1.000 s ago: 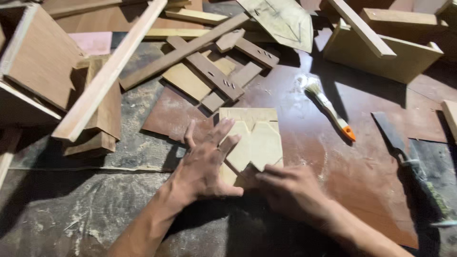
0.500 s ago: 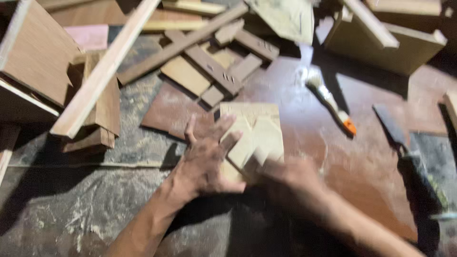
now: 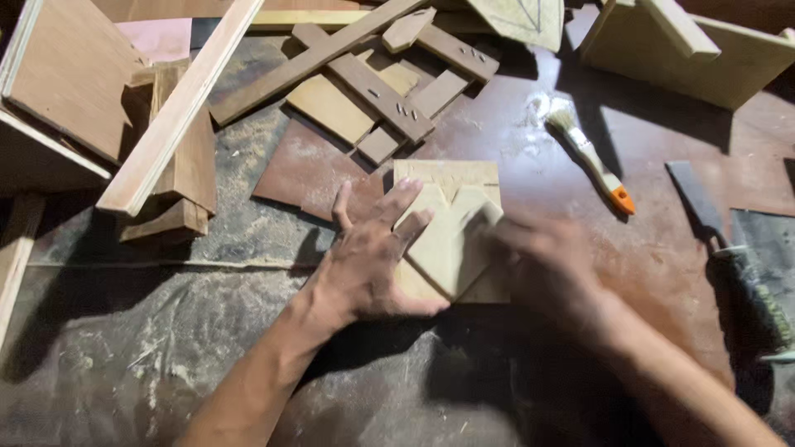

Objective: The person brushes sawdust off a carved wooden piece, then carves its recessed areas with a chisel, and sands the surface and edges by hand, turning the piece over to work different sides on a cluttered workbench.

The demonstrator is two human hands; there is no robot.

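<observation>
Our left hand (image 3: 368,265) presses flat, fingers spread, on pale wood pieces (image 3: 447,240) while the blurred right hand (image 3: 542,265), grip unclear, apparently rubs them; they could shift underneath.

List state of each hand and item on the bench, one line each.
left hand: flat, fingers spread, pressing pale plywood pieces
right hand: motion-blurred, at the pieces' right edge
pale plywood pieces: stacked flat
orange-tipped paintbrush: lying loose
dark-handled chisel: lying loose
</observation>
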